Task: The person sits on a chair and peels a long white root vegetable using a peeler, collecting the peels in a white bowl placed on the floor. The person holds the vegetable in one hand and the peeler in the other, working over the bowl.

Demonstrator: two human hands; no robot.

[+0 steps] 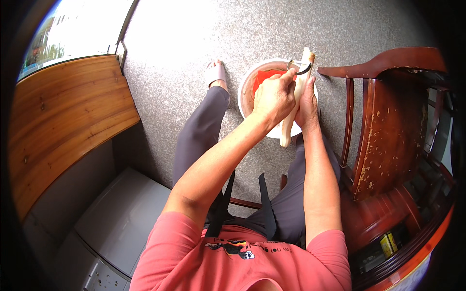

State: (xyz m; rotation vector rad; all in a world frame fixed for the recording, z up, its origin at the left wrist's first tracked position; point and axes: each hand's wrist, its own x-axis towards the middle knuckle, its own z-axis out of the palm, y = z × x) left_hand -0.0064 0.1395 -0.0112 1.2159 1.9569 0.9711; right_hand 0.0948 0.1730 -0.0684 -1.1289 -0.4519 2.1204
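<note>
My left hand [275, 96] grips a peeler whose curved metal and black head [305, 70] lies across the upper part of a long pale root vegetable [299, 91]. The peeler's handle is hidden in my fist. From the right side, my right hand [308, 105] supports the vegetable around its middle. It slants over a round white bucket [244, 109], with one brownish tip beyond the far rim and the other end past the near rim. Inside the bucket is something bright red [263, 77], partly covered by my left hand.
A worn dark-red wooden chair [391, 134] stands close on the right. On the left are a wooden tabletop [69, 127] and a grey glossy cabinet or appliance [120, 218]. My slippered foot [216, 74] rests on the speckled floor [174, 54] left of the bucket.
</note>
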